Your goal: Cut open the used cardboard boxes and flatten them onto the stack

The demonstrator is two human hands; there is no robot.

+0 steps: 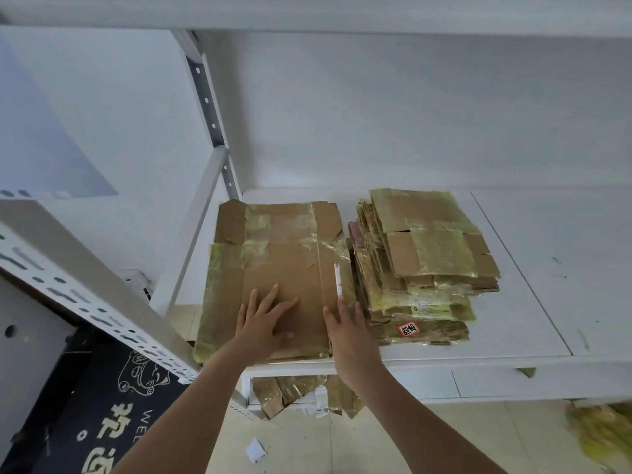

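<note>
On the white tabletop (513, 340), left of the stack (424, 268), lies our flattened box (273, 278), tape-streaked, its flaps spread toward the wall. Left hand (265, 323) rests palm-down on the middle panel, fingers (270, 295) straight and splayed, gripping nothing. Right hand (349, 331) lies along the box's right edge, beside the stack, fingers straight and held together; it holds nothing that we can see. A thin white strip (338, 280) sits just beyond its fingertips; whether it is a cutter or a label we cannot tell.

Step in hand, as we judge it: pressing the box flat before it goes onto the stack. To do it well, we would keep the left palm weighting the centre and sweep the right hand outward along the crease so the panel stays down. Loose tape at the upper right looks likely to snag; we would smooth it first. We would lift by both long edges and square the box to the stack's corners.

Scraps (294, 393) lie on the floor under the tabletop.
</note>
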